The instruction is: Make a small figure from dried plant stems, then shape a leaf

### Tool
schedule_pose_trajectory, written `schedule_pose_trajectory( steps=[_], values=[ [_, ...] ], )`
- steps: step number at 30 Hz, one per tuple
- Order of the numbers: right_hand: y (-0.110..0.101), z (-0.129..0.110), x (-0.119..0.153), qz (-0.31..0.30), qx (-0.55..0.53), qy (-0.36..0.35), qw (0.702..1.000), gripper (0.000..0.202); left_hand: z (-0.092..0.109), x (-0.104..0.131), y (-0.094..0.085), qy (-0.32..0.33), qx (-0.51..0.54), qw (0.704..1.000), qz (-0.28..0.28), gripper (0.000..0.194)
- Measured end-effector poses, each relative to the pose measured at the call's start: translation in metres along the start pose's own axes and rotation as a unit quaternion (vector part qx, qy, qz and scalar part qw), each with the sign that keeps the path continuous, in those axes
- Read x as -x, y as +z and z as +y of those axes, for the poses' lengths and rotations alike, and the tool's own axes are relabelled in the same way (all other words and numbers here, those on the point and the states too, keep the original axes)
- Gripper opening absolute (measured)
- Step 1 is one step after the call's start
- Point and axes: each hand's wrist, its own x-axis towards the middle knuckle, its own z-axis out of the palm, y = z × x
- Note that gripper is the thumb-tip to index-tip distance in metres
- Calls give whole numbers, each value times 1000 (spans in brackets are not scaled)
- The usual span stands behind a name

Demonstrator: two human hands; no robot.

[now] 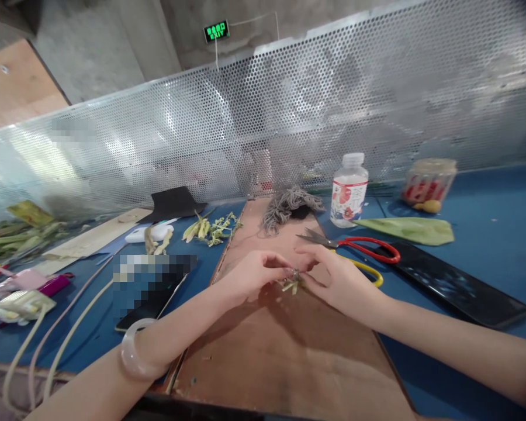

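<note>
Over the brown wooden board (pixel 284 356), my left hand (pixel 258 275) and my right hand (pixel 333 279) meet with fingertips pinched on a small sprig (pixel 293 285). Pale green strips stick out of its lower end, and something greyish sits at its top, too small to make out. Just beyond my right hand lie scissors (pixel 368 247) with red handles, blades pointing left. Yellow handles (pixel 374 273) show partly behind that hand. A tangle of grey yarn (pixel 284 210) rests at the board's far end.
Right: a labelled plastic bottle (pixel 349 190), a long green leaf (pixel 414 229), a dark phone (pixel 460 286) and a jar (pixel 429 181). Left: another phone (pixel 166 295), cables (pixel 76 327) and leafy sprigs (pixel 219 228). A perforated metal screen (pixel 193 128) stands behind the blue tabletop (pixel 499 234).
</note>
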Motion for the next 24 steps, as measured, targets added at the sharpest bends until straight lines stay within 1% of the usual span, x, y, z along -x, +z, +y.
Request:
schedule_pose_trajectory(
  steps=[3, 7, 9, 13, 18, 20, 24],
  values=[
    [2, 2, 1, 3, 48, -40, 998, 34, -1, -1, 0, 6, 13, 1000, -6, 29],
    [1, 2, 2, -3, 78, -74, 994, 34, -1, -1, 0, 7, 22, 1000, -14, 27],
    [1, 1, 2, -3, 85, -80, 993, 35, -1, 0, 0, 2, 28, 1000, -13, 29],
    [1, 2, 1, -2, 85, -80, 993, 34, 0, 1, 2, -27, 42, 999, -18, 33],
    [0, 4, 0, 13, 74, -71, 995, 36, -1, 3, 2, 1, 23, 1000, -21, 32],
    [0, 3, 0, 15, 83, -69, 994, 36, 0, 3, 2, 0, 26, 1000, -17, 31],
    [-2, 5, 0, 3, 113, -97, 989, 23, 2, 3, 1, -19, 67, 997, -32, 29]
  ],
)
